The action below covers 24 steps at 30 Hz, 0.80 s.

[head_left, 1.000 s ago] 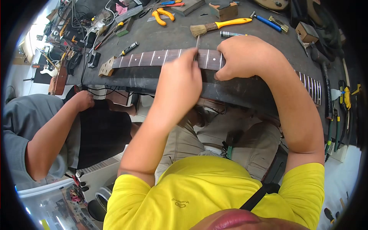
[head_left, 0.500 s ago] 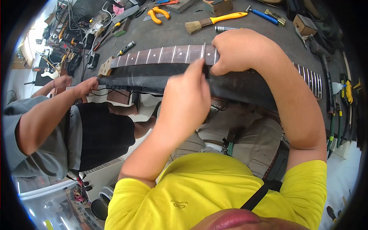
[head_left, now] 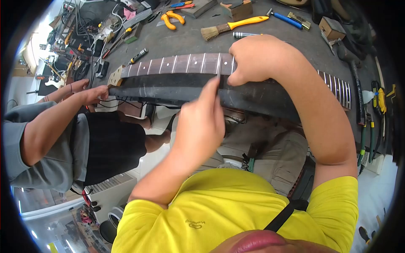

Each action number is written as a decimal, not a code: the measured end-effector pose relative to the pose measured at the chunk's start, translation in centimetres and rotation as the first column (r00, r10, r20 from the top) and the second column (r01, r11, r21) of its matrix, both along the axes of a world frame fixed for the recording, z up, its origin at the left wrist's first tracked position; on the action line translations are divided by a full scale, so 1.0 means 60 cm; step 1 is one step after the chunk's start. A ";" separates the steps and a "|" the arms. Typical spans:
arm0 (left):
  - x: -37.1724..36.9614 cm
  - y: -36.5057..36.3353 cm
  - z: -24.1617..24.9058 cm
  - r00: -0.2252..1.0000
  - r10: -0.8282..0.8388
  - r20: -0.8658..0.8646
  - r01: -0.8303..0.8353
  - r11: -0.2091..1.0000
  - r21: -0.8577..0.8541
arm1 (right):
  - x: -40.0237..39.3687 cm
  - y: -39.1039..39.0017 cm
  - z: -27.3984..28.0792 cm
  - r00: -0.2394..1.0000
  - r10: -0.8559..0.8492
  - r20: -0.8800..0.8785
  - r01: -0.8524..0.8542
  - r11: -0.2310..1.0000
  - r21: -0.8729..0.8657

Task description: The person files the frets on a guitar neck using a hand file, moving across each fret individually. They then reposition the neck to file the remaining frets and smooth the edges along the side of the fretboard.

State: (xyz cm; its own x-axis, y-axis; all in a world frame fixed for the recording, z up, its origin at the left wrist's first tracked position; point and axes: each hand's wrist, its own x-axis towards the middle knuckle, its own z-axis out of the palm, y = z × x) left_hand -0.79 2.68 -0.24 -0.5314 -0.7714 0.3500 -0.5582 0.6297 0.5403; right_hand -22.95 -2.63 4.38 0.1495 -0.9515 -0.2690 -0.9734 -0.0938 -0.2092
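Observation:
A guitar neck [head_left: 178,64] with metal frets and dot inlays lies across the workbench near its front edge, its pale headstock [head_left: 115,77] at the left. My right hand [head_left: 257,59] reaches over the neck and grips it, thumb on the near side. My left hand [head_left: 200,120], slightly blurred, has its index finger stretched along a thin, narrow metal tool [head_left: 218,69] that crosses the fretboard beside a fret, just left of my right hand. The rest of the tool is hidden in the fingers.
Behind the neck lie a brush [head_left: 230,27], orange-handled pliers [head_left: 171,19], a small screwdriver [head_left: 139,55] and a blue-handled tool [head_left: 287,20]. A hammer [head_left: 352,63] is at the right. Another person's hand [head_left: 98,93] rests at the bench edge, left.
My left hand has drawn back toward me and slightly left, with the thin tool. My right hand keeps its grip on the neck. The whole view has shifted a little.

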 end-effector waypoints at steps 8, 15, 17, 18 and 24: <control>-0.014 -0.023 0.016 0.999 -0.023 0.036 0.021 0.999 0.045 | 0.003 0.003 0.012 1.000 -0.017 0.011 0.016 0.999 0.052; 0.011 0.015 -0.012 1.000 0.017 -0.019 -0.016 0.999 0.034 | 0.005 0.001 0.005 1.000 -0.010 -0.005 0.010 1.000 0.027; -0.002 -0.010 -0.008 1.000 0.002 -0.020 -0.001 0.999 0.042 | 0.003 0.000 0.008 1.000 -0.017 -0.019 0.017 0.999 0.039; -0.005 -0.014 -0.009 1.000 0.008 -0.030 -0.007 0.999 0.035 | 0.002 0.000 0.003 1.000 -0.013 -0.009 0.013 1.000 0.026; 0.024 0.039 -0.023 0.999 0.028 -0.045 -0.030 0.999 -0.028 | -0.004 -0.002 -0.006 1.000 -0.014 -0.004 0.014 1.000 0.000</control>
